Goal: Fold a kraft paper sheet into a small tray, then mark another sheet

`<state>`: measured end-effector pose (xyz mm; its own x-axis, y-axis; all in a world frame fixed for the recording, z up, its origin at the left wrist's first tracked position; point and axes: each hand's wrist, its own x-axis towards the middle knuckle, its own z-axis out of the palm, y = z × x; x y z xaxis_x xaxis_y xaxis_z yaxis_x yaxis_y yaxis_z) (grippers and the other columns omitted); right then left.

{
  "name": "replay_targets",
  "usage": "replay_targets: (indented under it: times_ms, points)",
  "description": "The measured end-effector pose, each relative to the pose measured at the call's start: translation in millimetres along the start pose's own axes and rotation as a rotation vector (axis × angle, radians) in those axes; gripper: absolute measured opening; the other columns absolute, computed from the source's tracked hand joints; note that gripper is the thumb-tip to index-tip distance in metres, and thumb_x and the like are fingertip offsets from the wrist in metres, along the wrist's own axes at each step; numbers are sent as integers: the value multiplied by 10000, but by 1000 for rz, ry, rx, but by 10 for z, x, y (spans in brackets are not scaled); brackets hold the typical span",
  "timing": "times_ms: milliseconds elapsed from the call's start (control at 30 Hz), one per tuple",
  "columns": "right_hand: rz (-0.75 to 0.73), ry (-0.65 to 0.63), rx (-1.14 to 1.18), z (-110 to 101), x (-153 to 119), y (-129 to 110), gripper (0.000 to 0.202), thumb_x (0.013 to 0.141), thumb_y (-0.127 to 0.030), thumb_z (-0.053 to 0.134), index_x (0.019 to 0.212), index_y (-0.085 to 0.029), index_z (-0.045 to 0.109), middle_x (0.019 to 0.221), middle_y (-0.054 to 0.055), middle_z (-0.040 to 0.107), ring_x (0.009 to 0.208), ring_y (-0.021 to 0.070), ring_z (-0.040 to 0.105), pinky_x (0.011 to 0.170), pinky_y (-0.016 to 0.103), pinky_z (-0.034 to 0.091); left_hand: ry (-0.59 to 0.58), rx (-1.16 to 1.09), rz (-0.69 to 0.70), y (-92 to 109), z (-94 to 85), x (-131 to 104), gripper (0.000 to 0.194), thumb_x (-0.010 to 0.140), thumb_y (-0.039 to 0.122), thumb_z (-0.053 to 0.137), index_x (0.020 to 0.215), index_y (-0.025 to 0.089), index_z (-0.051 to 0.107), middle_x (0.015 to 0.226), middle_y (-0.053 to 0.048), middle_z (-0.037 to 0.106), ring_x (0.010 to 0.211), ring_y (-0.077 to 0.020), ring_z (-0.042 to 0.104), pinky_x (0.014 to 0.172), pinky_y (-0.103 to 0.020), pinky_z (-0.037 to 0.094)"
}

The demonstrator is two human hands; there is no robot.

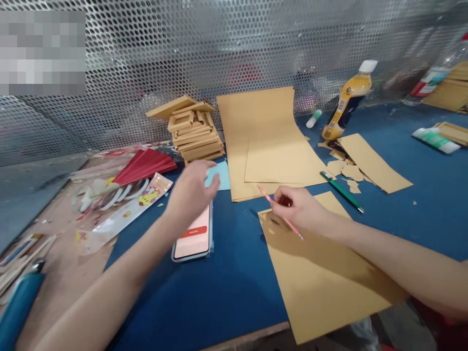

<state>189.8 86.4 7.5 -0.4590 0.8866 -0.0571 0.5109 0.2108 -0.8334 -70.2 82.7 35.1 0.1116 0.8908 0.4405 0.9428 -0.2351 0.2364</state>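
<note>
My right hand (298, 207) is closed around a pink pencil (295, 230), its tip pointing up and left. Below that hand, a tan paper sheet (321, 278) lies at the table's front edge, with a small dark drawn or printed mark near its top left corner. My left hand (192, 187) hovers with fingers apart over a phone (193, 239) whose lit screen shows a red button. Just past its fingers lies a light blue paper piece (222, 175). Farther back, larger tan sheets (266, 117) lean up against the perforated metal wall.
A stack of cardboard frames (197, 134) stands behind my left hand. At left are a red folded fan (144, 165) and a clear ruler (127, 214). A yellow drink bottle (347, 105), paper scraps (351, 171), a green pen (341, 191) and a glue stick (313, 119) sit at right.
</note>
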Motion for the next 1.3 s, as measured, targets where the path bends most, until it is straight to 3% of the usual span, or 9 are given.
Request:
replay_targets:
  times_ms: [133, 200, 267, 367, 467, 600, 733, 933, 1300]
  points:
    - [6, 104, 363, -122, 86, -4, 142, 803, -309, 571, 894, -207, 535, 564, -44, 605, 368, 84, 462, 396, 215, 368, -174, -151, 408, 786, 78, -408, 262, 925, 224, 402, 1075, 138, 598, 1105, -80, 637, 1047, -193, 585, 954, -320, 443]
    - [9, 130, 472, -152, 120, -18, 269, 785, -304, 599, 1032, -210, 551, 528, -53, 599, 376, 93, 481, 383, 203, 376, -297, -139, 563, 1023, 210, -596, 373, 939, 285, 401, 1227, 84, 527, 1249, -130, 571, 1199, -234, 500, 1045, -361, 369]
    - [16, 115, 572, -153, 147, -25, 305, 776, -295, 604, 1060, -183, 591, 538, -23, 621, 436, 112, 542, 395, 199, 394, -388, -103, 611, 1129, 351, -722, 574, 937, 471, 419, 1342, 66, 425, 1413, -159, 423, 1338, -275, 345, 1134, -406, 233]
    - [34, 28, 772, -115, 184, -2, 246, 765, -292, 596, 949, -140, 654, 751, 77, 707, 631, 157, 652, 424, 195, 420, -506, -87, 545, 1126, 490, -800, 765, 910, 624, 354, 1416, 51, 322, 1500, -178, 270, 1412, -294, 175, 1157, -433, 147]
    - [6, -57, 873, -60, 216, 52, 266, 724, -263, 655, 970, -162, 645, 944, 88, 707, 813, 179, 669, 466, 187, 438, -575, -106, 478, 1088, 512, -814, 820, 905, 662, 296, 1438, 40, 279, 1515, -193, 209, 1421, -290, 137, 1151, -430, 154]
    - [-126, 23, 729, 3, 245, 106, 163, 729, -288, 697, 789, -170, 603, 707, -8, 634, 561, 84, 548, 444, 194, 366, -550, -142, 422, 1089, 477, -828, 798, 908, 650, 306, 1434, 50, 299, 1510, -188, 227, 1417, -278, 163, 1150, -424, 159]
    - [-109, 67, 587, 46, 282, 134, 342, 862, -393, 542, 611, -162, 524, 532, -47, 481, 450, 55, 391, 424, 212, 286, -562, -202, 388, 1076, 475, -830, 770, 912, 639, 318, 1439, 77, 300, 1515, -171, 226, 1418, -270, 160, 1154, -433, 164]
    - [-26, -2, 553, 88, 287, 197, 230, 901, -373, 502, 804, -178, 575, 553, -40, 539, 470, 76, 442, 435, 208, 320, -632, -300, 384, 1002, 479, -807, 785, 919, 617, 327, 1477, 82, 191, 1541, -164, 98, 1430, -279, 49, 1169, -433, 99]
    - [16, 44, 490, 67, 220, 228, 209, 895, -368, 528, 827, -189, 613, 600, -21, 565, 496, 89, 483, 442, 220, 382, -658, -333, 446, 943, 503, -809, 751, 941, 589, 304, 1481, 83, 181, 1541, -139, 101, 1428, -278, 56, 1171, -422, 140]
